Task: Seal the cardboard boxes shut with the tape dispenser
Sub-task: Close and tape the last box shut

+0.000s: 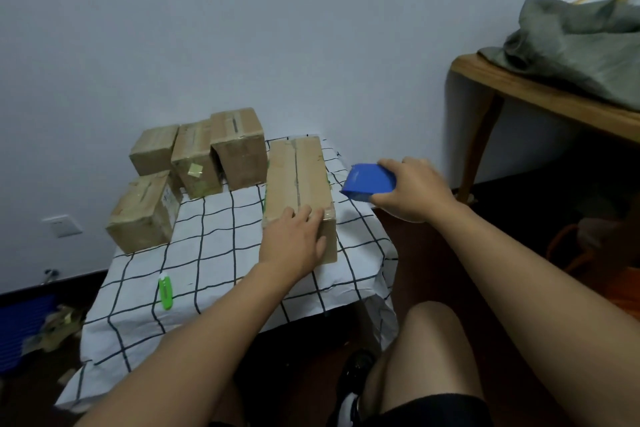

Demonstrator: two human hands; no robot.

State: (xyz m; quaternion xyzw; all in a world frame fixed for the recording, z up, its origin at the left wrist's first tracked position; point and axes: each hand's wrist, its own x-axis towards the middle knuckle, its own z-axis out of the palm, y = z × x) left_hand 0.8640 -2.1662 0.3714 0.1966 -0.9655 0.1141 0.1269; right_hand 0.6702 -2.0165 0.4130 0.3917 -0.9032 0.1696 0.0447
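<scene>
The left hand (292, 239) presses flat, fingers straight, on the near end of a long closed cardboard box (298, 180) lying on the checked worktop (214, 253). Just beside it, the right hand (412, 189) grips the blue tape dispenser (369, 180). Four smaller boxes (194, 163) stand behind, contents hidden.

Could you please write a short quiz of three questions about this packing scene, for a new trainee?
1. True or false: the left hand rests on the near end of the long cardboard box.
2. What does the right hand grip? A) the green utility knife B) the blue tape dispenser C) a roll of paper
3. How many smaller boxes stand at the far left of the checked tablecloth?

Key:
1. True; the fingers lie flat on its top.
2. B; the dispenser is in the air to the right of the long box, not touching it.
3. Four.
</scene>
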